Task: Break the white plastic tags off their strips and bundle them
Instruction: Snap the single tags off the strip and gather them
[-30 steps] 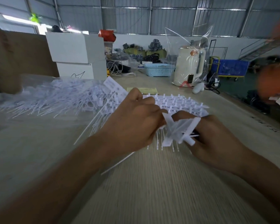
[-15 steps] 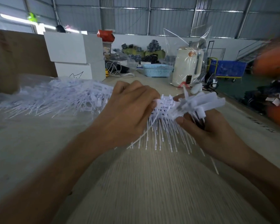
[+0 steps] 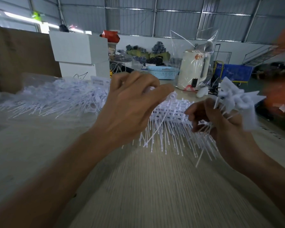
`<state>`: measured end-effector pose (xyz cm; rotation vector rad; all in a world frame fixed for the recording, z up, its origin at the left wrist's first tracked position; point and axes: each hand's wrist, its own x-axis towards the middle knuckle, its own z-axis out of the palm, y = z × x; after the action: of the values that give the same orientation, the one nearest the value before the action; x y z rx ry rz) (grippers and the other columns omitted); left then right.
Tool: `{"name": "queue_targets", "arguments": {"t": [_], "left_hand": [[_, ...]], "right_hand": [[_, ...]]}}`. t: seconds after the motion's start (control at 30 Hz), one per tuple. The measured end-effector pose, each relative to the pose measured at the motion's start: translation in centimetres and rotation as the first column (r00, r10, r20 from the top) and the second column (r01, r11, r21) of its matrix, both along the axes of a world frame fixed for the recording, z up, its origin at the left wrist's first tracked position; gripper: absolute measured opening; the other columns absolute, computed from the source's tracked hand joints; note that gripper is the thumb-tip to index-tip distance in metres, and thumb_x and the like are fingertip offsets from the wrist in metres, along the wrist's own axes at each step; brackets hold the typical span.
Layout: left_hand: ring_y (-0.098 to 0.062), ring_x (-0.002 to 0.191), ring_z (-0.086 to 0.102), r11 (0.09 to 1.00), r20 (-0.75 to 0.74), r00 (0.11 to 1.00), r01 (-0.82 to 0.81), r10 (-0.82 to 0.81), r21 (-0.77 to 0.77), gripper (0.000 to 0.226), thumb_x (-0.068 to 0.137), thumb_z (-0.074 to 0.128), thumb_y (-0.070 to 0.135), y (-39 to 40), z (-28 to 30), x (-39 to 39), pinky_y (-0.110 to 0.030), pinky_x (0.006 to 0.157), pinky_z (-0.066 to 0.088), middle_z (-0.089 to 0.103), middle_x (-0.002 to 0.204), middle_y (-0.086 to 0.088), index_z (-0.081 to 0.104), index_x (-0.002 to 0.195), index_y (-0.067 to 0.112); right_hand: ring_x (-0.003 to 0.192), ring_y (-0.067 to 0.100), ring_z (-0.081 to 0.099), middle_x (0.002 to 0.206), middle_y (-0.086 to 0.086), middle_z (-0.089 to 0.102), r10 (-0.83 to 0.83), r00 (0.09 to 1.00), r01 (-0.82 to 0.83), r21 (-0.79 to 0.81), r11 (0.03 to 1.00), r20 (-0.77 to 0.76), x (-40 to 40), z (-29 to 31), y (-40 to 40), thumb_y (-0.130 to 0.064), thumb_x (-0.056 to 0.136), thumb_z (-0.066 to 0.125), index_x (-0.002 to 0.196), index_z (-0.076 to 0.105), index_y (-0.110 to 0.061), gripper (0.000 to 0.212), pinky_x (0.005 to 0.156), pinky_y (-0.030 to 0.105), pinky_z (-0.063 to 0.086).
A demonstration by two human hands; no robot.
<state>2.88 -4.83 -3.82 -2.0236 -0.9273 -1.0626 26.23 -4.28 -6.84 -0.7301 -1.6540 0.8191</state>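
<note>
Holding a fistful of loose tags (image 3: 237,102), the right hand (image 3: 224,122) has its fingers curled round their thin stems, so the flat heads fan out above the thumb and the tails hang below the palm. That grip looks chosen to collect the pieces in one place, ready for bundling, while leaving the fingertips free to pull the next one.

The left hand (image 3: 132,106) sits just beside it, fingers bent and thumb stretched toward the right, with fingertips at the top of the strips (image 3: 169,111) that lie between the two hands. It appears to steady the strips so the tags snap off cleanly; whether it actually pinches a piece I cannot tell, since the back of the hand hides the fingertips. The stems of the unbroken tags point down toward the person, spread over the wooden table (image 3: 146,186).

Beyond and to the outside of the left hand lies a big heap of more tags (image 3: 56,99) on clear plastic, within easy reach as the supply. Much of the work seems left, judging by that heap.
</note>
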Motion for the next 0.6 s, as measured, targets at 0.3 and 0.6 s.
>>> {"name": "queue_targets", "arguments": {"t": [0.3, 0.6], "left_hand": [[-0.026, 0.084, 0.061, 0.975, 0.146, 0.987, 0.036, -0.069, 0.219, 0.03, 0.104, 0.052, 0.029, -0.5, 0.7, -0.3, -0.038, 0.08, 0.031, 0.072, 0.093, -0.008, 0.075, 0.106, 0.009], [-0.016, 0.084, 0.055, 0.931, 0.304, 0.924, 0.121, -0.232, 0.344, 0.012, 0.101, 0.058, 0.022, -1.1, 1.2, -0.7, -0.056, 0.073, 0.048, 0.065, 0.093, -0.003, 0.061, 0.107, 0.012]], "right_hand": [[0.046, 0.015, 0.03, 0.064, 0.014, 0.03, 0.181, 0.98, -0.165, -0.18, 0.97, 0.078, -1.9, -1.4, -0.7, -0.035, 0.098, 0.048, 0.098, 0.073, -0.015, 0.032, 0.044, 0.024, 0.032], [0.044, 0.011, 0.02, 0.058, 0.0, 0.022, 0.099, 0.995, -0.095, -0.182, 0.979, 0.01, -1.6, -0.3, -1.1, -0.041, 0.101, 0.044, 0.092, 0.073, -0.016, 0.04, 0.041, 0.02, 0.023]]}}
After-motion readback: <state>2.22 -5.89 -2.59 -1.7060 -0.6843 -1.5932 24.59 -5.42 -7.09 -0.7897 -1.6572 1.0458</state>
